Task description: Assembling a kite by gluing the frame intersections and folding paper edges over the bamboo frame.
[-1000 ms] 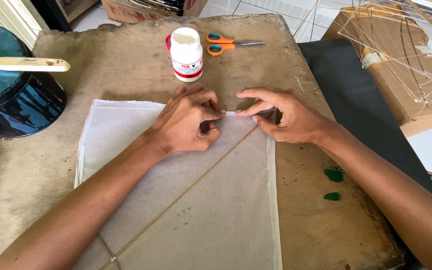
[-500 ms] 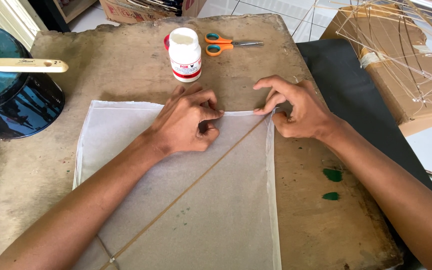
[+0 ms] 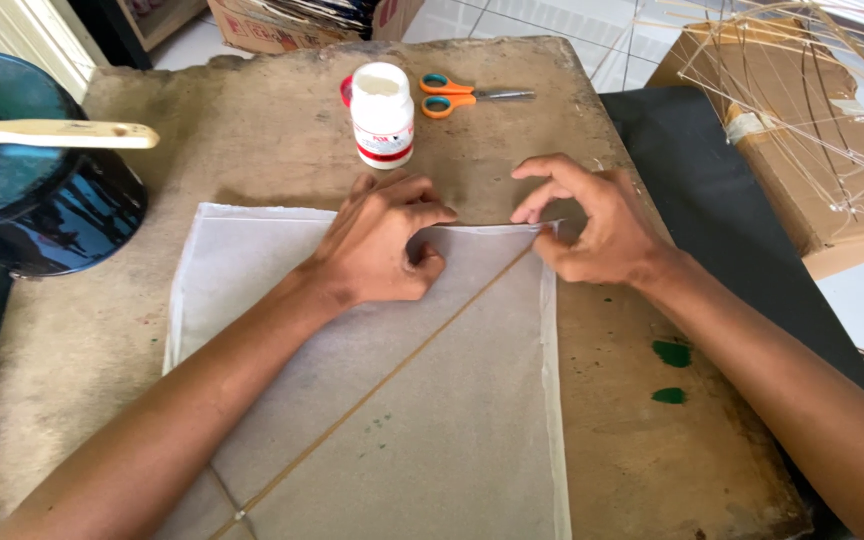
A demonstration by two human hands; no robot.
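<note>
Since a second ago your right hand [image 3: 597,225] has slid outward along the far edge of the white paper sheet [image 3: 432,400], from beside your left hand to the sheet's far right corner, while your left hand [image 3: 382,245] has kept its place. From the head view, the one view you have: the sheet lies flat on the brown worktop [image 3: 102,330] straight in front of you, its far edge running left to right just beyond your knuckles. A thin stick [image 3: 372,390] lies under or on the paper, its long axis running diagonally from near your left forearm up to the far right corner. That corner sits right under your right fingertips, so your right hand is the nearer one to the stick's end; thumb and forefinger look pinched on the paper edge there. Your left hand rests curled, fingers bent, pressing the folded far edge around its middle, with the two hands now apart. Beyond your hands stand a white glue bottle [image 3: 382,115] and orange-handled scissors [image 3: 457,95], well clear of the sheet. A dark blue pot [image 3: 32,210] with a wooden-handled tool [image 3: 62,133] across it sits at the far left.
</note>
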